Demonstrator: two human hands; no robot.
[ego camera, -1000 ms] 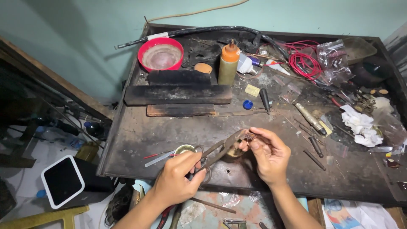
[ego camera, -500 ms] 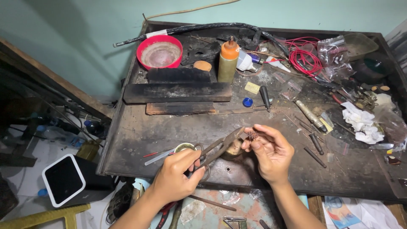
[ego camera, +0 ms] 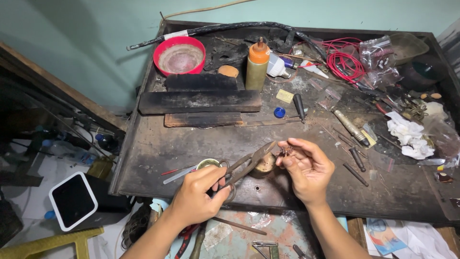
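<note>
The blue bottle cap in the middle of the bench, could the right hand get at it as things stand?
Probably not at once: the way to the blue bottle cap looks open across bare bench, but the right hand is pinching a small brown piece in its fingertips.

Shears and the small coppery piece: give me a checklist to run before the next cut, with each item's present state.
1. Left hand grips the shears through the handle loops: ok.
2. Right hand pinches the small coppery piece at its fingertips: ok.
3. Blade tips point at the piece, close beside it: ok.
4. Piece actually between the blades: cannot tell.
5. Fingertips out of the blades' path: cannot tell, they sit very near.
6. Small round tin and squat cup right under the shears on the workbench: not ok, crowded.
</note>
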